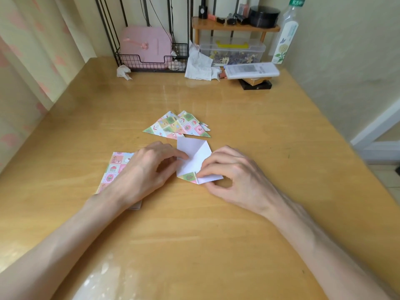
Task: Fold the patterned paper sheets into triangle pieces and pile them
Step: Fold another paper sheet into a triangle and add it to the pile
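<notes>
A single sheet (192,156) is being worked at the centre of the frame, white side up on the table (194,234). One diagonal crease is already seen across it, and a small patterned corner is turned up at its lower edge. The sheet is held down by the left hand (149,169), whose forefinger is stretched out onto the white face with the other fingers bent loosely behind it. Its lower right corner is pinched between thumb and forefinger of the right hand (233,176), the remaining fingers being curled above the table.

Just above the sheet a loose pile (175,126) of finished triangles is laid – at least three pieces, fanned rather than squared up. Whether the sheet's top corner touches the pile cannot be told.

To the left of centre, partly hidden under the left hand and wrist, a stack (114,169) of unfolded sheets is left; how many cannot be counted.

The task is judged to be partly done – several triangles are made and piled, one fold is in hand, and the stack is yet to be worked through.
</notes>
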